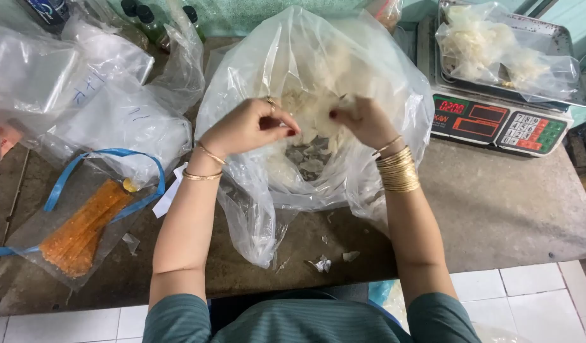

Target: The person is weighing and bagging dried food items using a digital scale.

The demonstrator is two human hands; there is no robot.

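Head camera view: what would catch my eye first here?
A big clear plastic bag of pale white flakes stands mid-counter, with the left hand and right hand pinching at its mouth. Far right sits a weighing scale; at left lies a packet of orange sticks.

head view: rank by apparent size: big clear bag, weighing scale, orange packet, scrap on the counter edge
1. big clear bag
2. weighing scale, partly cut off by the frame, so unsure
3. orange packet
4. scrap

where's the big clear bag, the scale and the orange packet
big clear bag [394, 114]: head view, on its right wall
scale [477, 117]: head view, on its display panel
orange packet [83, 228]: head view, on the orange contents
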